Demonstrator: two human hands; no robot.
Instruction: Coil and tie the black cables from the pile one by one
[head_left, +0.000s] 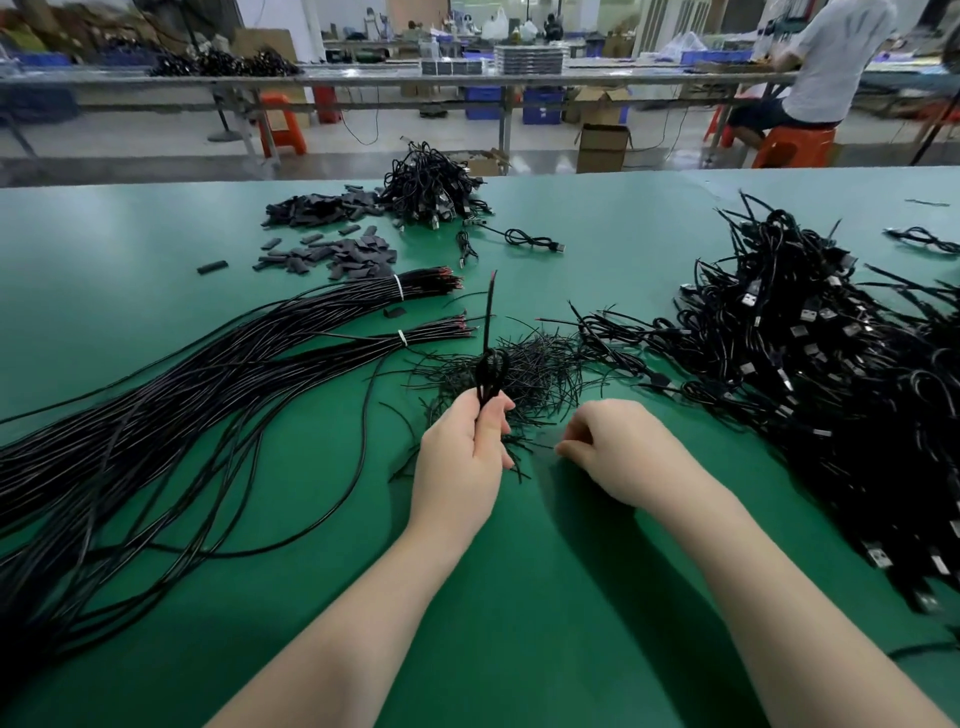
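My left hand (462, 457) grips a coiled black cable (490, 371) upright, its loop and one loose end sticking up above my fist. My right hand (618, 452) hovers just right of it over the green table, fingers curled, its fingertips pinching a thin black twist tie (543, 447). A heap of thin black twist ties (530, 369) lies right behind both hands. The big pile of black USB cables (810, 374) fills the right side of the table.
Long black wire bundles (208, 384) with white ties stretch across the left. Black sleeve pieces (343, 254) and a mound of finished coils (431, 187) lie at the back. The green table (519, 597) is bare near me. A seated person (826, 67) works beyond.
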